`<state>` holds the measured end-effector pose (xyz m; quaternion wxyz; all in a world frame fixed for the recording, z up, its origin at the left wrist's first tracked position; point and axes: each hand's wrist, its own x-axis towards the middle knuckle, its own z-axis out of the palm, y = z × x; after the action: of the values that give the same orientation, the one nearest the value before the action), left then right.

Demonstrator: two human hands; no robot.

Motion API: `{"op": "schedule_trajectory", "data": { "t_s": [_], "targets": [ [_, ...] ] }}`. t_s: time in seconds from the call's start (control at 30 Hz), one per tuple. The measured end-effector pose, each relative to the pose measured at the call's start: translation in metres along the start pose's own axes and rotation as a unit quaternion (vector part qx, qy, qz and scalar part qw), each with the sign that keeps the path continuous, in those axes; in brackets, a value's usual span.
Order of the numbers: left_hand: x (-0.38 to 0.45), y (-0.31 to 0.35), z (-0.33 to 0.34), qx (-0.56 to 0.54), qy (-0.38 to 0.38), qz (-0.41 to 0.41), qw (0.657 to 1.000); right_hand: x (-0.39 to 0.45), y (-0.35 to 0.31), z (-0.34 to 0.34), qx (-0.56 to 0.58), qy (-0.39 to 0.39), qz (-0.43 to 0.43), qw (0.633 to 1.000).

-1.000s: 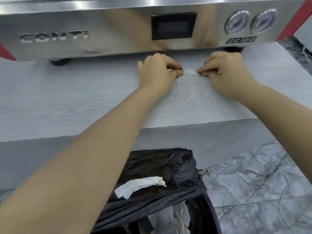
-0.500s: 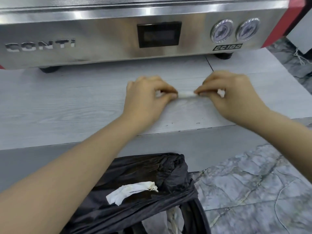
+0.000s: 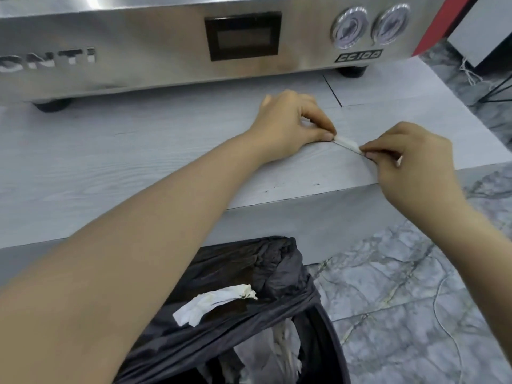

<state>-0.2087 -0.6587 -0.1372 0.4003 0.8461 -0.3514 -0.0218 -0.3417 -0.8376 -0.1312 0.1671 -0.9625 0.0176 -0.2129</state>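
A small white folded strip (image 3: 346, 142), like a paper packet, is stretched between my two hands just above the grey wood-grain counter (image 3: 138, 151). My left hand (image 3: 291, 123) pinches its left end between thumb and forefinger and rests on the counter. My right hand (image 3: 410, 159) pinches the right end near the counter's front edge, with a bit of white showing behind its fingers.
A steel espresso machine (image 3: 138, 37) with a dark display and two gauges stands at the back of the counter. Below the counter edge sits a bin lined with a black bag (image 3: 249, 314) holding crumpled white paper (image 3: 213, 300). Grey marble floor (image 3: 401, 300) lies to the right.
Both hands have drawn the strip away from the machine toward the counter's front edge and to the right. The right hand now sits lower than the left, so the strip slants.
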Motion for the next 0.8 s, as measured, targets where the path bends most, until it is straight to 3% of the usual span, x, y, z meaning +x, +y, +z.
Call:
{"op": "schedule_trajectory", "data": {
  "t_s": [0.3,0.8],
  "targets": [
    [-0.04,-0.024,-0.031,-0.024,-0.034,0.047,0.998,-0.028,-0.063,0.013,0.01,0.002,0.024,1.0],
    [-0.132,-0.088,-0.125,-0.01,-0.029,0.067,0.997,-0.053,-0.207,0.061,0.057,0.013,0.02,0.998]
  ]
}}
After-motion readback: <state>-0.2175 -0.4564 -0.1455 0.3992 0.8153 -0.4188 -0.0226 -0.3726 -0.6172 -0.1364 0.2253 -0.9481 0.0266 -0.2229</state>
